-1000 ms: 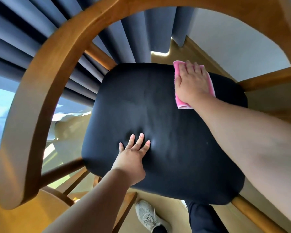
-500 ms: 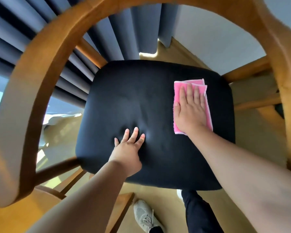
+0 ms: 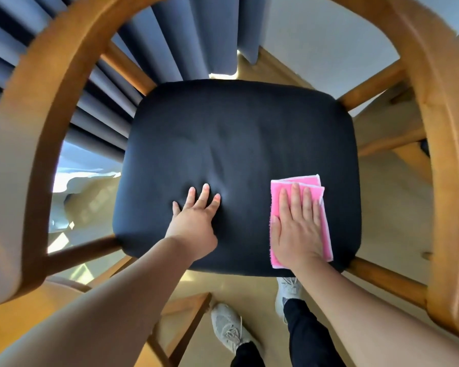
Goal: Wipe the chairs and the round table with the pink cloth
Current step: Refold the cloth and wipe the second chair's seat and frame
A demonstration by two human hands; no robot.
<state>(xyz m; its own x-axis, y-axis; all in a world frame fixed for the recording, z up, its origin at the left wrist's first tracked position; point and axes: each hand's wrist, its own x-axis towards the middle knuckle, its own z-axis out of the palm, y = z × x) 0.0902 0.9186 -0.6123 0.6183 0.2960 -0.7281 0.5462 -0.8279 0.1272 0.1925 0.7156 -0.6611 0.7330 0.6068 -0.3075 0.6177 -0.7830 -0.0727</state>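
I look straight down on a wooden chair with a black padded seat (image 3: pixel 239 133) and a curved wooden armrest frame (image 3: pixel 37 133) arching around it. The folded pink cloth (image 3: pixel 326 223) lies flat on the seat's near right part. My right hand (image 3: pixel 297 226) presses on it with straight fingers. My left hand (image 3: pixel 196 215) rests on the seat's near middle, fingers spread and denting the cushion. The round table is not in view.
Dark blue pleated curtains (image 3: pixel 170 41) hang behind the chair and a pale wall (image 3: pixel 329 41) stands at the back right. The floor (image 3: pixel 392 202) is light wood. My two feet in grey shoes (image 3: pixel 228 329) stand just before the seat.
My right hand has drawn the pink cloth from the seat's far right edge toward me to the near right edge. My left hand has stayed pressed on the seat.
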